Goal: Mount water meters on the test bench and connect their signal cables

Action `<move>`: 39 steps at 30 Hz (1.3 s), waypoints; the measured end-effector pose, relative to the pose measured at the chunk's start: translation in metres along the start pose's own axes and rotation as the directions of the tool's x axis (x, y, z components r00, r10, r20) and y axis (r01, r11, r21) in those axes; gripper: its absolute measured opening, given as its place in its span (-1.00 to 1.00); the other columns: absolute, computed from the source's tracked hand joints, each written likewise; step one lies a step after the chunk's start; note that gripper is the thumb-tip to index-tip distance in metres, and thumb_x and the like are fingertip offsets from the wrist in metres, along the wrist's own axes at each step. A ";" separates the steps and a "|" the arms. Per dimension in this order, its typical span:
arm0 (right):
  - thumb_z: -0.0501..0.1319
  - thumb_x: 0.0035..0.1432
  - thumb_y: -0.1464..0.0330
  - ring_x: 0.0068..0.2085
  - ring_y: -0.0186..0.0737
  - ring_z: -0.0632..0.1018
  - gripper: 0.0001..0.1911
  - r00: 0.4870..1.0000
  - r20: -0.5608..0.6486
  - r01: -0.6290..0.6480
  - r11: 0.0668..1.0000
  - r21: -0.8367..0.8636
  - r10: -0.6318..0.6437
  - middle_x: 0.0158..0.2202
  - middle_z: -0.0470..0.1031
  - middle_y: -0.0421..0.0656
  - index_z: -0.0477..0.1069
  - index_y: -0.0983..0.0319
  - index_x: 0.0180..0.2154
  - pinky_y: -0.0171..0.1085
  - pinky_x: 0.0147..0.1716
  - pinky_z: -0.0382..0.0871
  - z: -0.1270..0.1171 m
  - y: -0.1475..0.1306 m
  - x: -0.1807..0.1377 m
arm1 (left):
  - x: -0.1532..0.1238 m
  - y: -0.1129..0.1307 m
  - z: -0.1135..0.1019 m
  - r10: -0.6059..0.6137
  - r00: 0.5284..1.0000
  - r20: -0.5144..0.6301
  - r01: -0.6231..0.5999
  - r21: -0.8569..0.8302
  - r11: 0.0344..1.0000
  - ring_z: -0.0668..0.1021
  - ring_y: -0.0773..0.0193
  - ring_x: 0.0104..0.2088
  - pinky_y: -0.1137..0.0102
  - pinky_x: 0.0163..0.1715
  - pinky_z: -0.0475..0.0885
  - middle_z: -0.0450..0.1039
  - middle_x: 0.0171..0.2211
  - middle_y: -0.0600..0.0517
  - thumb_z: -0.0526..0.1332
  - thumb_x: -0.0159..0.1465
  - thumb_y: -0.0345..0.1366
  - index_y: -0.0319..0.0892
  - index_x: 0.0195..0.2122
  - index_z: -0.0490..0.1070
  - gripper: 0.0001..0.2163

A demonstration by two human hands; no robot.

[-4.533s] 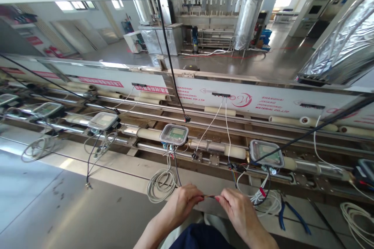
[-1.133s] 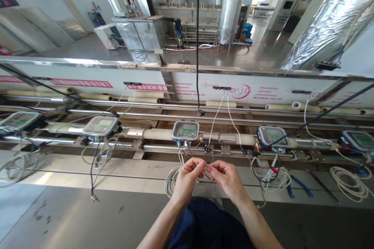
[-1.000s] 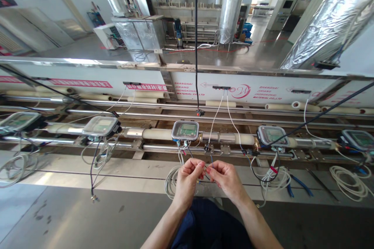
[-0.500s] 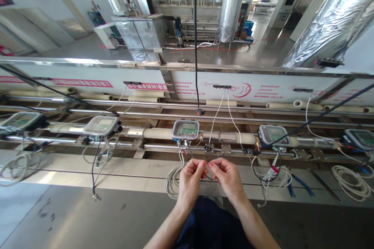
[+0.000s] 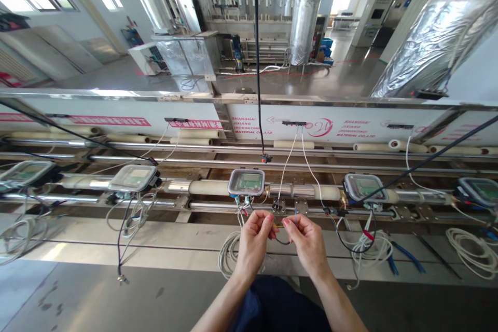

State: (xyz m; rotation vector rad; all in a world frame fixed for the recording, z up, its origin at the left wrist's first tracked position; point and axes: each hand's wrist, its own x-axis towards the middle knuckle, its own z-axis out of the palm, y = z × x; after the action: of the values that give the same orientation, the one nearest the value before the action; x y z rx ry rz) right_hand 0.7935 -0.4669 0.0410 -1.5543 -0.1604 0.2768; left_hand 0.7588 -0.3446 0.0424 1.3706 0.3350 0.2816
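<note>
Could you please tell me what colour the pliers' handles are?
The handles are blue, showing best in the head view.

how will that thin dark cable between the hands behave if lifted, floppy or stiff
The thin dark cable is probably flexible, since it bows downward between the left hand and the right hand. It seems likely to be light, being so slender. Its ends are hidden, so it may be tethered.
</note>
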 end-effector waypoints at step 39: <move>0.14 0.15 0.21 -0.61 -0.43 0.26 -0.76 0.946 -0.167 0.255 0.955 -0.152 -0.279 -0.64 0.25 -0.30 0.40 0.26 -0.39 -0.42 -0.62 0.15 -0.004 -0.039 0.003 | 0.036 0.034 0.008 0.138 0.967 0.215 -0.109 -0.143 0.984 0.54 0.26 -0.25 0.37 -0.18 0.38 0.51 -0.29 -0.02 0.25 0.17 -0.29 -0.17 -0.16 0.12 -0.69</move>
State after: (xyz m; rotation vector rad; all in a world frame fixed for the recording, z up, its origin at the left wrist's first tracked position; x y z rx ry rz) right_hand 0.8005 -0.4701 0.0797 -1.6549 -0.2436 -0.0962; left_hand 0.7947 -0.3317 0.0750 1.2816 0.0419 0.2447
